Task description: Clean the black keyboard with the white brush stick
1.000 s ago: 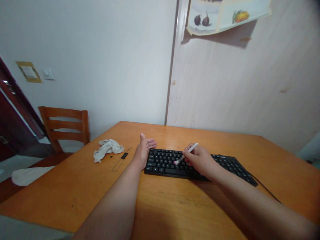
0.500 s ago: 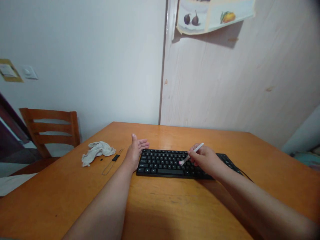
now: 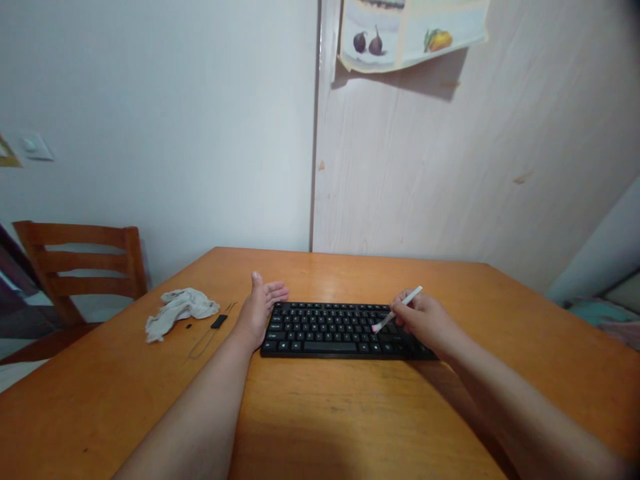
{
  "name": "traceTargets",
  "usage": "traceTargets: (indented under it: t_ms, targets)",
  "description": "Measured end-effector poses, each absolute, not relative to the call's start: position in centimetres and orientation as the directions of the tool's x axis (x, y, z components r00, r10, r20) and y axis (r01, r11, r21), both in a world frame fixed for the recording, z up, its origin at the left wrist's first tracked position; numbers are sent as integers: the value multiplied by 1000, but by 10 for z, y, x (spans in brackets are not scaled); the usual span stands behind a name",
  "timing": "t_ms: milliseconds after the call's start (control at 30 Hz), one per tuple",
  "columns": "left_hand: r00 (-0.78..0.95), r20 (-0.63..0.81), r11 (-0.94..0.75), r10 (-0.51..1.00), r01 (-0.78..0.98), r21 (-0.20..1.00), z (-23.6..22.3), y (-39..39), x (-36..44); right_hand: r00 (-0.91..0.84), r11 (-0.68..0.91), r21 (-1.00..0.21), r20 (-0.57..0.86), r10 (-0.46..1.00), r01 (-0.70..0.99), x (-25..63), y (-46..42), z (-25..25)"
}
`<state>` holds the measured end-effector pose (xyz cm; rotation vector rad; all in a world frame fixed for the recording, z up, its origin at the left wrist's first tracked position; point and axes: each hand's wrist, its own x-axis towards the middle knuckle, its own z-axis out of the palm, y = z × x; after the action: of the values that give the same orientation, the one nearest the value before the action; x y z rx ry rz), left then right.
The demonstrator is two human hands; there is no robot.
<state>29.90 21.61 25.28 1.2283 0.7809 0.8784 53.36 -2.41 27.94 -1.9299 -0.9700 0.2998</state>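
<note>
A black computer keyboard (image 3: 330, 331) lies on the orange wooden table (image 3: 360, 417), its right end hidden behind my right hand (image 3: 424, 322). That hand is shut on a slim white stick with a pink tip (image 3: 399, 309), and the tip touches the keys. My left hand (image 3: 259, 311) lies open and palm up, holding nothing, at the keyboard's left edge. Left of it are a crumpled grey-white cloth (image 3: 180, 312), a small black rectangular piece (image 3: 219, 321) and a thin wire loop (image 3: 204, 343).
A wooden chair (image 3: 75, 261) stands beyond the table's left side. A wall and a pale wood-grain door or panel rise behind the table, with a fruit picture (image 3: 405, 32) hanging above. Teal fabric (image 3: 590, 310) lies low at the right.
The view has swung right, shifting the scene left. My right hand and the stick's tip have moved rightward along the keys, covering the keyboard's right end. My left hand stays open.
</note>
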Motion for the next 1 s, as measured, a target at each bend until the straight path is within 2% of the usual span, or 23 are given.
traceTargets:
  t_ms: [167, 467, 567, 667, 800, 1000]
  targets:
    - [456, -33, 105, 889, -133, 985, 253, 216, 298, 675, -273, -810, 193, 713, 520, 541, -32, 276]
    - [460, -18, 90, 888, -136, 987, 252, 217, 297, 621, -284, -685, 311, 719, 671, 550, -42, 279]
    - [464, -24, 95, 885, -130, 987, 253, 217, 296, 648, -322, -657, 339, 682, 682, 549, -46, 284]
    - [471, -24, 91, 882, -119, 989, 253, 218, 296, 683, -313, -691, 356, 638, 652, 546, -46, 285]
    - [475, -24, 89, 880, -114, 990, 254, 218, 296, 639, -193, -779, 315, 702, 596, 541, -43, 279]
    - [468, -32, 92, 883, -105, 990, 259, 214, 295, 613, -276, -679, 322, 721, 681, 544, -43, 277]
